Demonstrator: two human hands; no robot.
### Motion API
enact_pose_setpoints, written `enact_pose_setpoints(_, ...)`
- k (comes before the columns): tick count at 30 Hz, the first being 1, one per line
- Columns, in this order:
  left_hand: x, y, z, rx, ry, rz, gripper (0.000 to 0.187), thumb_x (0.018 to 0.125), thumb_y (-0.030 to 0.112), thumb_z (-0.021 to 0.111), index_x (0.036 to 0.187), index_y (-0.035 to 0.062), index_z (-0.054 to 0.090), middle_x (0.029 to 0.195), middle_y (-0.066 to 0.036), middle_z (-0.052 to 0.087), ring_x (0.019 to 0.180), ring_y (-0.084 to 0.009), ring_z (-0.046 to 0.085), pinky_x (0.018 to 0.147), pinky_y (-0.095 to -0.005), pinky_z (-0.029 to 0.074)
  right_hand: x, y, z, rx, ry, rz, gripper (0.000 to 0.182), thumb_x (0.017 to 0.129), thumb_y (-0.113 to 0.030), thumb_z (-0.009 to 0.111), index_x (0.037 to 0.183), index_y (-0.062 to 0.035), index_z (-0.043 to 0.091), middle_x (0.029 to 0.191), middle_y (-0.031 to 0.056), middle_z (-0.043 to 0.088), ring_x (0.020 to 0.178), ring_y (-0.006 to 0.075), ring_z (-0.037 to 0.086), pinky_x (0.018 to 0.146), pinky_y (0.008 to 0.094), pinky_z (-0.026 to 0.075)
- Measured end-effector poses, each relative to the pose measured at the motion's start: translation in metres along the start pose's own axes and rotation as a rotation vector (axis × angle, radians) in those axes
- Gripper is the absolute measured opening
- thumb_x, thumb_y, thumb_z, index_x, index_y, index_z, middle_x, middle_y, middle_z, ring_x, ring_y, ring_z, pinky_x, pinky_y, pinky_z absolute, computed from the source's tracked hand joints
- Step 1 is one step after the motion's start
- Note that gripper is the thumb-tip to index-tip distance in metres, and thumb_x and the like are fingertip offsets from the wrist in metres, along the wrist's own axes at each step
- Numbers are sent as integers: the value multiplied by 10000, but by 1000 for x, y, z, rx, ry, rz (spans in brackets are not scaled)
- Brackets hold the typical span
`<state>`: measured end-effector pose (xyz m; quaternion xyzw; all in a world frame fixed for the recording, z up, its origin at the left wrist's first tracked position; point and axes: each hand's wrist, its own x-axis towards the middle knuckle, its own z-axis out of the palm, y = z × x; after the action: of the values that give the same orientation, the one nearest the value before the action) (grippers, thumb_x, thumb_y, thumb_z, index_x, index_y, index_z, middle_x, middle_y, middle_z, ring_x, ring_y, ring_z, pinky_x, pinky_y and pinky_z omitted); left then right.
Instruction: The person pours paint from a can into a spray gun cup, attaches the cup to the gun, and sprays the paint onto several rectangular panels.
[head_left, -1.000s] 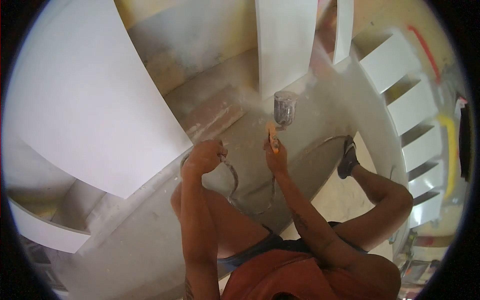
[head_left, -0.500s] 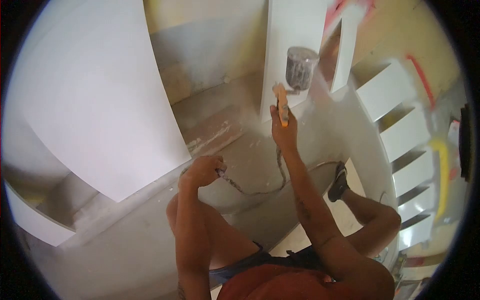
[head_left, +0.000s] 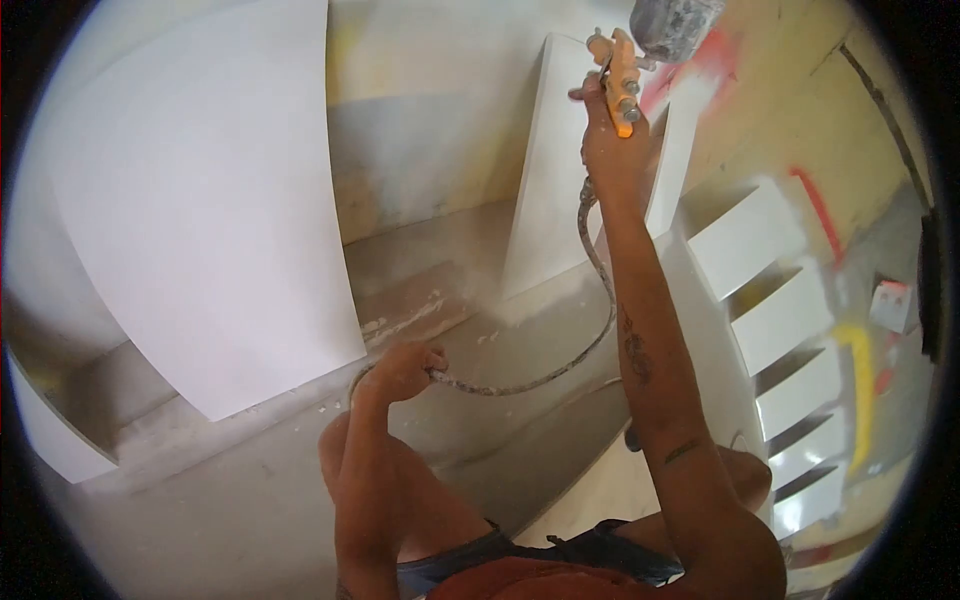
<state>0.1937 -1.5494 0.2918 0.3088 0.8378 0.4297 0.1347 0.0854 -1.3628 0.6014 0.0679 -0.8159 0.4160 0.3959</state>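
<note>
My right hand point(head_left: 617, 140) is wrapped round an orange spray gun point(head_left: 622, 85), raised at the upper right. A paint-stained cup point(head_left: 677, 25) sits on the gun, partly cut off by the top of the view. From the gun's handle a speckled hose point(head_left: 550, 380) curves down to my left hand point(head_left: 408, 370), whose fingers are closed round it. Behind the gun a white panel point(head_left: 545, 180) leans against the wall. Left of my left hand stands a large white panel point(head_left: 215, 220).
Several smaller white panels point(head_left: 775, 320) stand in a row at the right. Red and yellow paint marks the wall point(head_left: 800, 130) behind them. A low white panel point(head_left: 55, 430) lies at the far left. The floor point(head_left: 230, 500) is dusty grey.
My right hand has moved up with the spray gun, from the lower part of the leaning panel toward its top. The hose now stretches in a wider curve. My left hand still grips it.
</note>
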Motion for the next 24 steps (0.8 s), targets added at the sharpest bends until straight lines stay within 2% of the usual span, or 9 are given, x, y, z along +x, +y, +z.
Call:
enact_pose_setpoints(2, -1, 2, -1, -18, 17, 46, 88, 761, -17, 660, 822, 40, 633, 949, -64, 664, 889, -279, 602, 805, -424, 456, 11, 0, 1, 91, 0, -162, 339, 962, -285, 616, 1053, 41, 628, 833, 101, 675, 812, 203, 651, 803, 323, 490)
enact_pose_setpoints(4, 1, -2, 0, 10, 17, 46, 120, 756, -30, 659, 850, 45, 649, 962, -65, 666, 908, -277, 608, 820, -419, 459, 14, 3, 0, 73, -8, -112, 339, 958, -291, 621, 1039, 38, 633, 858, 120, 680, 833, 207, 662, 799, 339, 496)
enact_pose_setpoints(6, 0, -2, -1, 28, 5, 34, 156, 751, -43, 659, 877, 49, 665, 976, -66, 668, 928, -276, 614, 835, -415, 462, 13, 10, -1, -3, 1, -38, 378, 941, -403, 625, 905, -27, 635, 670, 2, 577, 417, 79, 419, 423, 245, 355)
enact_pose_setpoints(10, -9, 10, -9, -155, 192, 61, 169, 721, -63, 625, 853, 38, 655, 935, -88, 655, 892, -295, 614, 779, -405, 464, -23, 41, -8, -73, -74, 154, 344, 937, -363, 639, 868, -29, 601, 686, 29, 564, 495, 65, 458, 447, 238, 369)
enact_pose_setpoints(12, -12, 15, -19, -249, 283, 63, 104, 709, -40, 611, 787, 27, 626, 871, -97, 641, 822, -314, 606, 704, -407, 456, -55, 84, -13, -43, -64, -50, 306, 934, -324, 653, 880, -25, 612, 712, 31, 551, 604, 70, 498, 514, 238, 402)
enact_pose_setpoints(14, -14, 18, -25, -158, 234, -7, 259, 702, -118, 614, 895, 40, 689, 994, -81, 669, 950, -272, 631, 806, -385, 490, -107, 88, -27, -140, -152, 222, 274, 942, -283, 648, 857, -26, 604, 724, 14, 544, 681, 96, 510, 592, 275, 420)
enact_pose_setpoints(19, -22, 18, -26, -34, 239, 5, 218, 682, -93, 615, 848, 34, 674, 956, -68, 664, 889, -275, 634, 761, -379, 484, -232, 142, -51, -160, -353, 600, 333, 928, -348, 659, 822, -41, 588, 718, 4, 555, 651, 114, 505, 595, 288, 415)
enact_pose_setpoints(21, -24, 18, -22, -48, 211, -18, 208, 677, -83, 615, 840, 35, 671, 941, -64, 661, 869, -279, 633, 752, -383, 482, -266, 138, -56, -238, -432, 863, 370, 971, -316, 592, 1036, 46, 621, 828, 119, 617, 757, 198, 554, 709, 364, 464)
enact_pose_setpoints(24, -26, 17, -23, 76, 166, -67, 187, 697, -40, 609, 843, 54, 680, 925, -69, 662, 865, -284, 638, 771, -390, 490, -319, 158, -74, -330, -473, 930, 371, 971, -327, 582, 1043, 35, 626, 847, 111, 628, 767, 197, 564, 719, 363, 463)
